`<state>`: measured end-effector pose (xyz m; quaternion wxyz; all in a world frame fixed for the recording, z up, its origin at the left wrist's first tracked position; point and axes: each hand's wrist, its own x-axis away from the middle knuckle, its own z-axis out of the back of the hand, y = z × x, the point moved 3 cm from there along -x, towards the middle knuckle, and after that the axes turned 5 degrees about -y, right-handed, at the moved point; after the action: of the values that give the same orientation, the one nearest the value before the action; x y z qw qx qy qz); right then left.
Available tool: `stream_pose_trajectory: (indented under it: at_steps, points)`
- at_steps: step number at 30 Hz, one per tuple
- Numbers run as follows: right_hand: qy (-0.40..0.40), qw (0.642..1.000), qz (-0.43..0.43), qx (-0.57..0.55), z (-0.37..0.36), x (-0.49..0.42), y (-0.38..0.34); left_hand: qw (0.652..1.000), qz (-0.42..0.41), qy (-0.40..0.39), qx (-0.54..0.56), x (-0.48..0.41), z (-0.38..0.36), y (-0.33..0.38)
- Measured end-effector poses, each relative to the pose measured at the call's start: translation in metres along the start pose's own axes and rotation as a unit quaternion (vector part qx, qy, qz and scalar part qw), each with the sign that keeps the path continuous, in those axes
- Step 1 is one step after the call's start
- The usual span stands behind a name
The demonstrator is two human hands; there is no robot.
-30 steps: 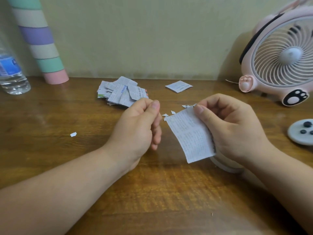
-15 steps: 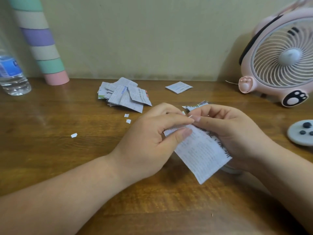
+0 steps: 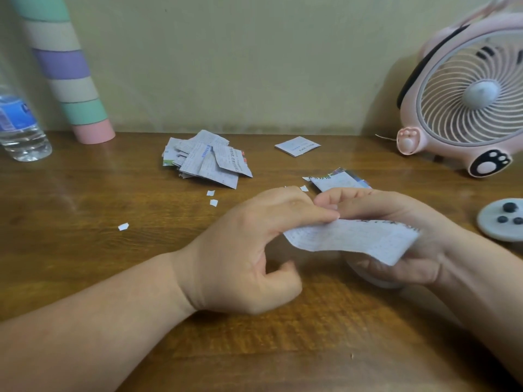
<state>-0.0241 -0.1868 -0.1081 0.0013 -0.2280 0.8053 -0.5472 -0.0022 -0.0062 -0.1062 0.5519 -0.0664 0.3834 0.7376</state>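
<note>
A printed white paper slip is held above the wooden table between both hands. My left hand pinches its left end between thumb and fingers. My right hand grips its right part, fingers curled over the top and thumb below. The slip lies nearly flat and slightly bent. A pile of torn printed paper pieces lies at the table's back middle.
A folded slip and another printed piece lie behind my hands; tiny scraps dot the table. A pink fan stands back right, a grey button pad at right, a striped tube and water bottle back left.
My left hand has come across from beside the slip and taken hold of its left end. The slip has turned from hanging down to lying nearly level.
</note>
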Motion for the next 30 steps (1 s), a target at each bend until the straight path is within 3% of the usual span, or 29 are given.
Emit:
stream_pose_trajectory:
  at_steps: [6, 9, 11, 13, 14, 16, 18, 21, 27, 30]
  points:
    - [-0.043, 0.999, -0.028, -0.004, -0.010, 0.000, 0.005, 0.994, 0.009, 0.105, -0.001, 0.000, 0.003, -0.003]
    - [-0.003, 0.999, -0.013, -0.050, -0.008, 0.000, 0.002, 0.990, 0.054, 0.131, 0.013, -0.001, 0.004, -0.005]
    - [0.044, 0.996, 0.053, 0.049, -0.002, -0.001, 0.001, 0.982, 0.115, 0.141, 0.046, -0.003, 0.005, -0.011]
    - [0.090, 0.950, 0.170, 0.248, 0.002, 0.000, -0.003, 0.963, 0.182, 0.136, 0.142, -0.004, 0.004, -0.015]
    - [0.081, 0.926, 0.230, 0.288, 0.000, 0.002, -0.005, 0.947, 0.209, 0.133, 0.203, -0.003, 0.002, -0.015]
    - [0.022, 0.916, 0.293, 0.272, -0.002, 0.006, -0.006, 0.918, 0.241, 0.123, 0.290, -0.003, -0.002, -0.014]
    - [-0.028, 0.914, 0.304, 0.268, -0.003, 0.007, -0.005, 0.884, 0.269, 0.124, 0.361, -0.001, -0.008, -0.015]
    - [-0.017, 0.896, 0.310, 0.318, -0.001, 0.005, 0.000, 0.850, 0.284, 0.137, 0.422, 0.000, -0.013, -0.019]
    - [0.061, 0.834, 0.365, 0.409, 0.000, -0.001, 0.001, 0.825, 0.293, 0.118, 0.468, 0.000, -0.015, -0.021]
    - [0.081, 0.825, 0.347, 0.439, -0.001, 0.001, -0.003, 0.834, 0.276, 0.101, 0.467, 0.001, -0.016, -0.023]
